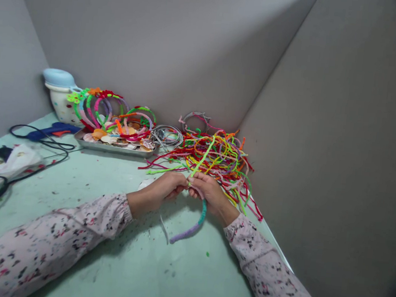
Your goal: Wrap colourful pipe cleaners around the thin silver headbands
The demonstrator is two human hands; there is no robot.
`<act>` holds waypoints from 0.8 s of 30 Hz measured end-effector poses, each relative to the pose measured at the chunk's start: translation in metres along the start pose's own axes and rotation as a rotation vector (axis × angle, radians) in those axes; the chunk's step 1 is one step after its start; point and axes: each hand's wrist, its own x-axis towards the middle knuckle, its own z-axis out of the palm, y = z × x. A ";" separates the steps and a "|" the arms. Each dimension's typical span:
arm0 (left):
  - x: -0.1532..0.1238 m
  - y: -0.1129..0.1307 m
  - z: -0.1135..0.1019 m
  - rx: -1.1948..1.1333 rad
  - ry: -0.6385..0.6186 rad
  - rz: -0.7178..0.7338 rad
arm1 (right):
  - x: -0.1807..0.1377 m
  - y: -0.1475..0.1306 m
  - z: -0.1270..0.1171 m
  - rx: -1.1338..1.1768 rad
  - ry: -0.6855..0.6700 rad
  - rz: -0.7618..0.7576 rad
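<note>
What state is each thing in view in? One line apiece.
Headband: held, partly wrapped, one end bare
Yellow-green fuzzy strip: pinched low, free end pointing up
Left hand: closed on the headband
Right hand: closed on headband and strip
Metal tray: loaded
Pile of fuzzy strips: loose, tangled
Container: lid on
Black cable: loosely looped

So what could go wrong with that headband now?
The lime-green pipe cleaner sticking up where the left hand and right hand meet might slip if their pinch loosens. Its free end points toward the tangled pile of pipe cleaners, so it could snag there.
</note>
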 end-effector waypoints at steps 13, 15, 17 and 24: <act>0.000 -0.001 0.001 0.047 0.012 0.050 | -0.002 -0.002 0.003 -0.006 0.010 0.026; 0.000 -0.001 0.001 0.048 0.007 0.044 | -0.002 -0.002 0.003 -0.003 0.015 0.025; 0.001 -0.002 0.001 0.050 0.003 0.043 | -0.001 -0.001 0.003 0.012 0.014 0.028; 0.002 -0.003 0.000 0.082 -0.008 0.078 | 0.002 0.007 0.000 0.111 0.001 0.020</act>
